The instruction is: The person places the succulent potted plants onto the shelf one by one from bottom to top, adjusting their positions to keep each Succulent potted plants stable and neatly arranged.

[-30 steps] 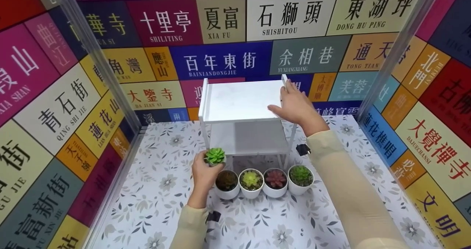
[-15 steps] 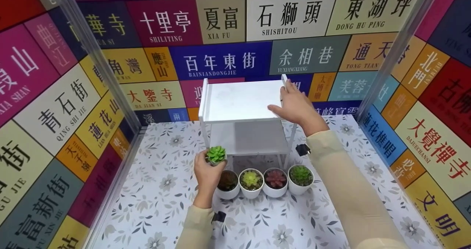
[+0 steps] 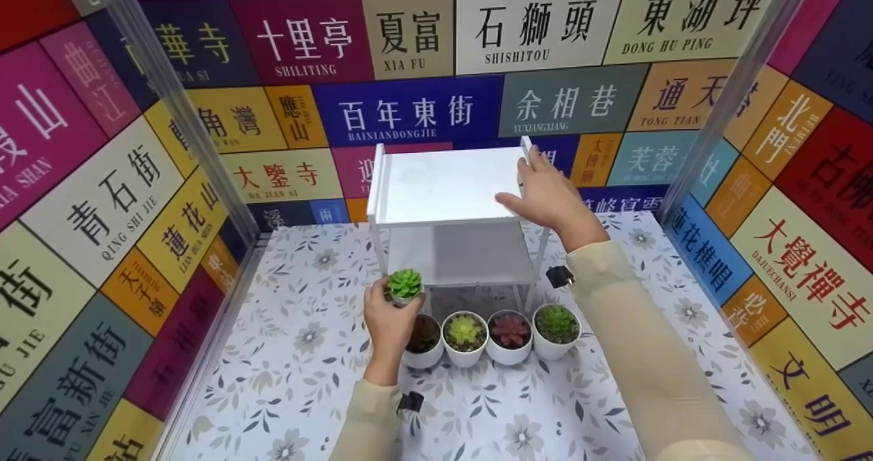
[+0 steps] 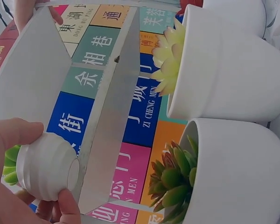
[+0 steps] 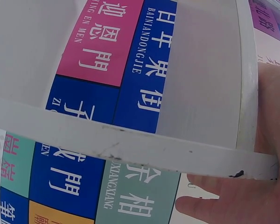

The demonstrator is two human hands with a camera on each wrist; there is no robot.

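A small white pot with a bright green succulent (image 3: 405, 283) is in my left hand (image 3: 389, 319), at the front left of a white two-tier shelf (image 3: 450, 185). Thumb and fingers hold the little pot (image 4: 49, 165) around its sides in the left wrist view; it is tipped on its side there and near the lower board. My right hand (image 3: 552, 191) grips the upper right side of the shelf, its thumb on the top board. In the right wrist view, that hand (image 5: 275, 140) is partly hidden behind the shelf's white side bar (image 5: 130, 147).
In a row before the shelf stand several white pots: a brownish succulent (image 3: 424, 335) partly behind my left hand, a yellow-green one (image 3: 466, 331), a dark red one (image 3: 510, 329) and a green one (image 3: 557, 324). Sign-printed walls (image 3: 409, 113) enclose the floral tabletop (image 3: 307, 379).
My left hand has moved slightly right and a little forward with the small potted succulent, covering more of the leftmost pot. The right hand and the shelf have stayed in place.
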